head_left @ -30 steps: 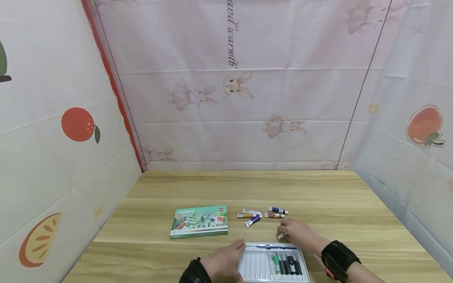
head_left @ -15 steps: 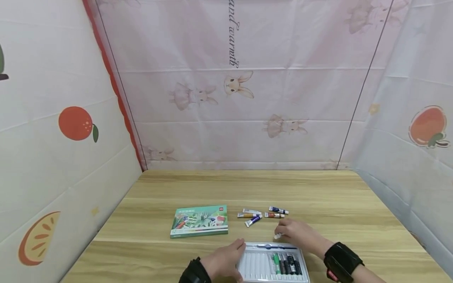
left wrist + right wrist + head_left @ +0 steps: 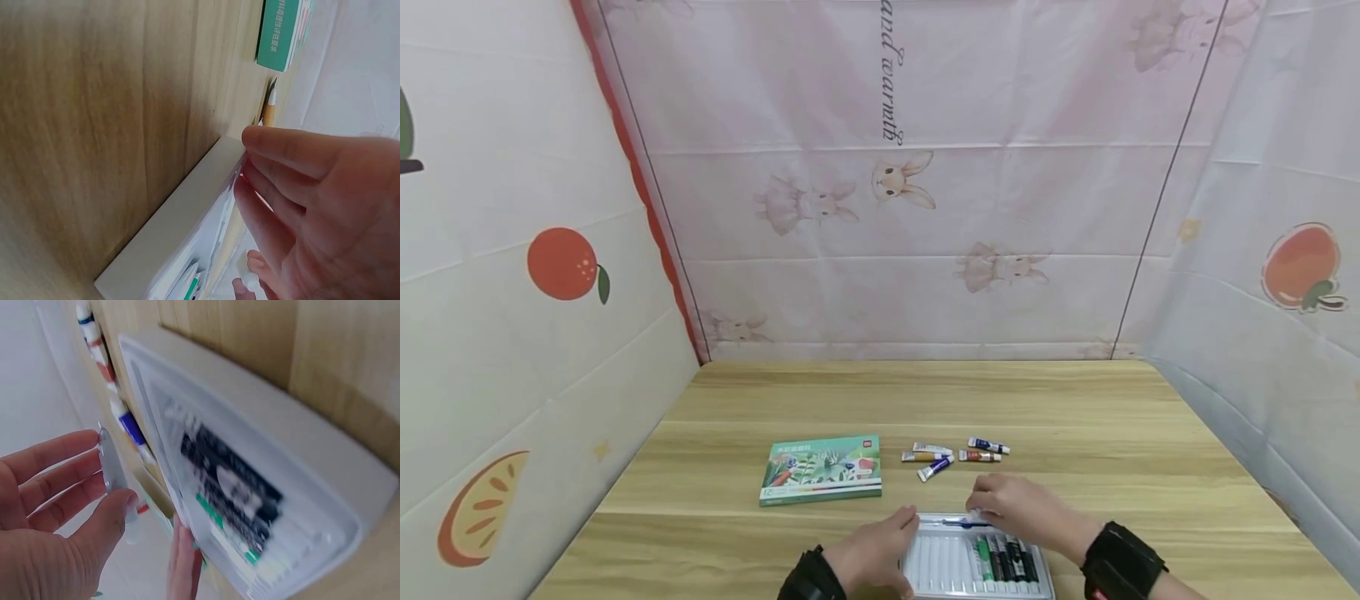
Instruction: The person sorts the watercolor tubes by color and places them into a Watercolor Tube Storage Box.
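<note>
My right hand (image 3: 1028,508) pinched a pale paint tube (image 3: 111,465) between thumb and fingertips (its whitish cap poked out past my thumb), just above the far edge of the white tray (image 3: 938,560). My left hand (image 3: 874,552) stayed unclenched, its straightened fingers touching the tray's far left corner. Toward the tray's right edge lay a green tube (image 3: 984,562) and several black tubes (image 3: 1017,562). Beyond its far edge, five loose tubes (image 3: 936,469) lay on the table (image 3: 880,400), an illustrated green box (image 3: 822,471) to their left.
</note>
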`<state>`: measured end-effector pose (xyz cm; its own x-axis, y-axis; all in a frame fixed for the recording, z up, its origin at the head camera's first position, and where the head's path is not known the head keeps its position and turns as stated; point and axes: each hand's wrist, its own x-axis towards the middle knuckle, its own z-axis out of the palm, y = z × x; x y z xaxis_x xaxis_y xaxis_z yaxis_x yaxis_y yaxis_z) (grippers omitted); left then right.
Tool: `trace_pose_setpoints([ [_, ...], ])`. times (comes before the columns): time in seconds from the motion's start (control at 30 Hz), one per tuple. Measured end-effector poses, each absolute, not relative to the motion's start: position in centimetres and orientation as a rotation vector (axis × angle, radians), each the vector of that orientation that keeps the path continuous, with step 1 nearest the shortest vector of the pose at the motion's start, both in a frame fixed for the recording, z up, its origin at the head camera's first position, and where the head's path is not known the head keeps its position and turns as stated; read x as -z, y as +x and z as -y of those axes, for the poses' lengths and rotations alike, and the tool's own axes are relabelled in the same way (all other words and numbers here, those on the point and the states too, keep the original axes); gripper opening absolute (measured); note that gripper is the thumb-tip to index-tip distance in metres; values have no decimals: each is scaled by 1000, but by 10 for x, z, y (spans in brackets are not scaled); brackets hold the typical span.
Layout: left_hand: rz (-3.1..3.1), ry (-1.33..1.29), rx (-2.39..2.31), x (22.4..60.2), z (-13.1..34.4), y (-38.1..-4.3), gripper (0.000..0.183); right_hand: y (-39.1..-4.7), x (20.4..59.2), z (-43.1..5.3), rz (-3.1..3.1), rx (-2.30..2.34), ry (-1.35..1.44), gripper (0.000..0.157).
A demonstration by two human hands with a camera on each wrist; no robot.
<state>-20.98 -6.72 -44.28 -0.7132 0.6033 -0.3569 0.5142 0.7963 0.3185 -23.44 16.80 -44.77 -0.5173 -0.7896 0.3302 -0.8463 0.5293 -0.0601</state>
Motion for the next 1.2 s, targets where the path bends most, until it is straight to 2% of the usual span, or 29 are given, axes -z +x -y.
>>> trace_pose_setpoints([
  [0.7, -2529, 860, -294, 442, 69, -210, 83, -204, 451, -137, 2405, -402, 1620, 20],
  [1.2, -2537, 903, -298, 440, 69, -209, 83, -196, 459, -143, 2496, -516, 1725, 19],
])
